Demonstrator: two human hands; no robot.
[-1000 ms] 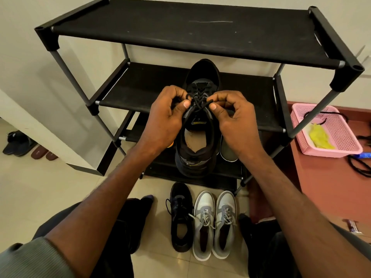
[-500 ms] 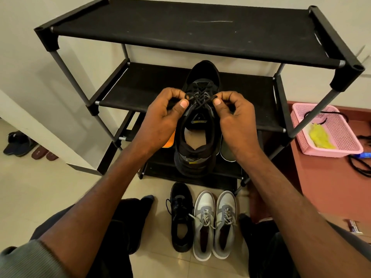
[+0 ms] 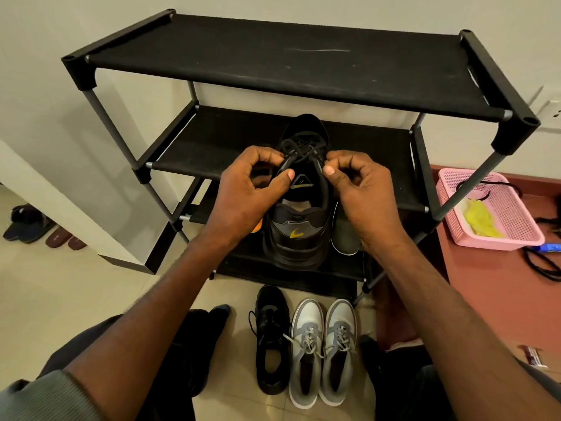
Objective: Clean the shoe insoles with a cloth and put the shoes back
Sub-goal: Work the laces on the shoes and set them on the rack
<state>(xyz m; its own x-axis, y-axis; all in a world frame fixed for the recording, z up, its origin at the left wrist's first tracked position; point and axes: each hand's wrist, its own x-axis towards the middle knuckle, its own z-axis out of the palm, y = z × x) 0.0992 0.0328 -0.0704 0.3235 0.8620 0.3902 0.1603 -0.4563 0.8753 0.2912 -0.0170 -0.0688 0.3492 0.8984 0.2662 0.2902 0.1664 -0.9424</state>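
A black shoe with a yellow logo on its heel is held up in front of the black shoe rack, toe pointing away from me. My left hand pinches the laces on the shoe's left side. My right hand pinches them on the right side. On the floor below stand a second black shoe and a grey-and-white pair. A yellow cloth lies in a pink basket at the right.
The rack has several black fabric shelves; a pale insole and an orange item show on a lower shelf behind the shoe. Black cords lie on the red floor. Slippers sit far left. My knees frame the floor shoes.
The held shoe has tipped so its heel faces me more. Both hands stayed on the laces, thumbs shifting slightly apart.
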